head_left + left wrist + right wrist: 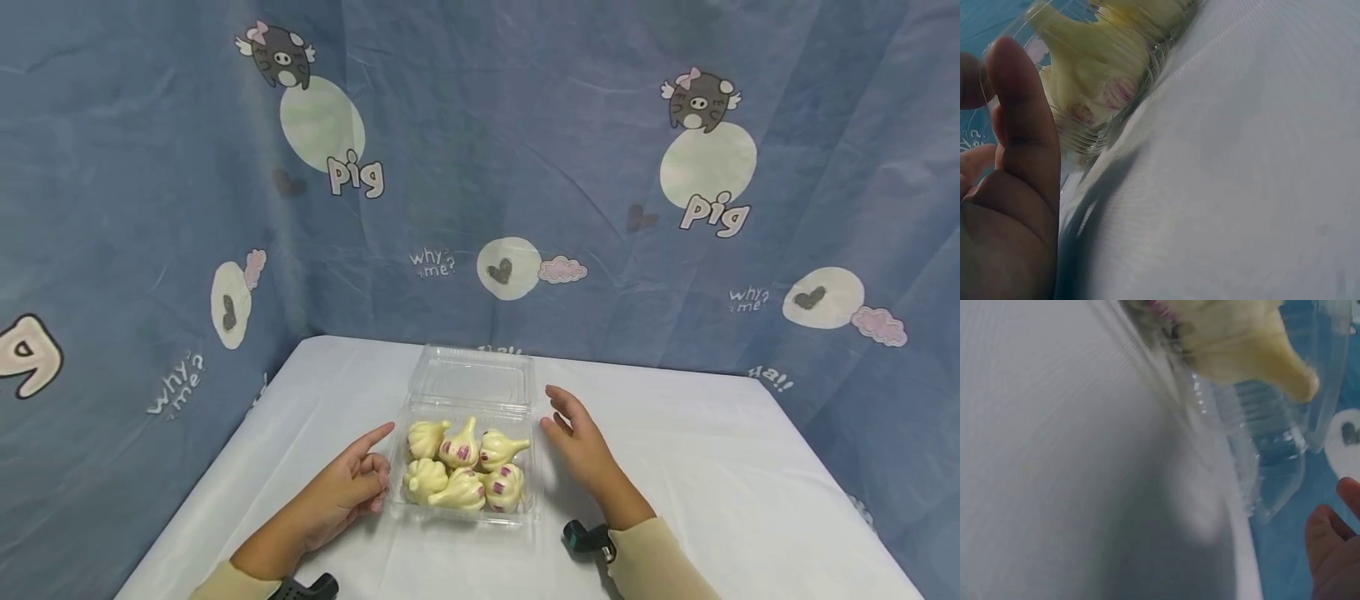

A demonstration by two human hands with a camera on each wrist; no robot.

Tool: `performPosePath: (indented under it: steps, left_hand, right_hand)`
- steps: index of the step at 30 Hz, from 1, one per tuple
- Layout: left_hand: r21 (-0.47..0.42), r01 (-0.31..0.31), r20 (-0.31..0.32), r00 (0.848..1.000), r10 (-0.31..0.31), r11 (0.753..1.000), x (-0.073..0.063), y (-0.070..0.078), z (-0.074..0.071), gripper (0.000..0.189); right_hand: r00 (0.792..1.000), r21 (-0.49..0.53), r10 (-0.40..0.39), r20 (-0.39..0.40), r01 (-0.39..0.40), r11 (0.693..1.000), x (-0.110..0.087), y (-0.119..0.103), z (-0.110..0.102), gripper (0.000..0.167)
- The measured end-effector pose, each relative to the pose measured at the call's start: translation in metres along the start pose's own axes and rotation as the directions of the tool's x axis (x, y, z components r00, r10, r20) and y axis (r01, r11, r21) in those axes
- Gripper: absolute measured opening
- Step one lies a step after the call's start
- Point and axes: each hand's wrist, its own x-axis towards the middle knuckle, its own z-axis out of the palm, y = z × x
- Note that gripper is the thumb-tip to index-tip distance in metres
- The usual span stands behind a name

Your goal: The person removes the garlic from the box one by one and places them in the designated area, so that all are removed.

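Observation:
A clear plastic clamshell box (397,510) sits on the white table with its transparent lid (471,377) tipped back. Several pale yellow garlic bulbs (459,490) with purple patches fill its base in two rows. At the box's left edge is my left hand (341,496), index finger stretched toward the far corner and the other fingers loosely bent. The left wrist view shows its thumb (1019,106) overlapping the clear rim near a bulb (1094,69). My right hand (587,446) is beside the box's right edge, fingers relaxed, holding nothing; the right wrist view shows its fingertips apart from the plastic.
A white cloth (720,475) covers the table. Behind and to the left hangs a blue curtain (465,150) with printed pigs and clouds. Dark wrist straps with small devices (588,537) are on both wrists, by the beige sleeves (652,558).

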Motion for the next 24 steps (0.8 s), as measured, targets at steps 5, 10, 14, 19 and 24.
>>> performPosePath:
  steps: [5, 10, 14, 19, 24]
  left_hand:
    - [0.016, 0.034, -0.025, 0.999, -0.033, 0.999, 0.000, -0.002, 0.000, 0.087]
    - [0.015, 0.029, -0.012, 1.000, -0.028, 0.999, 0.001, -0.001, -0.002, 0.085]
    - [0.010, -0.001, 0.013, 1.000, 0.001, 1.000, 0.001, 0.001, -0.002, 0.085]
    - [0.002, 0.008, 0.004, 1.000, -0.008, 1.000, 0.001, 0.001, 0.000, 0.085]
    - [0.002, 0.019, -0.002, 1.000, -0.019, 1.000, 0.001, -0.002, -0.002, 0.085]
  right_hand:
    - [0.994, -0.003, -0.103, 0.044, 0.103, 0.995, -0.003, -0.011, 0.001, 0.060]
    - [0.983, -0.016, -0.150, 0.101, 0.153, 0.988, -0.007, -0.025, 0.001, 0.062]
    - [0.977, -0.027, -0.152, 0.150, 0.158, 0.987, -0.009, -0.033, 0.001, 0.063]
    - [0.961, -0.056, -0.154, 0.228, 0.171, 0.984, -0.012, -0.040, 0.001, 0.062]
    - [0.946, -0.083, -0.146, 0.288, 0.177, 0.981, -0.017, -0.048, 0.002, 0.061]
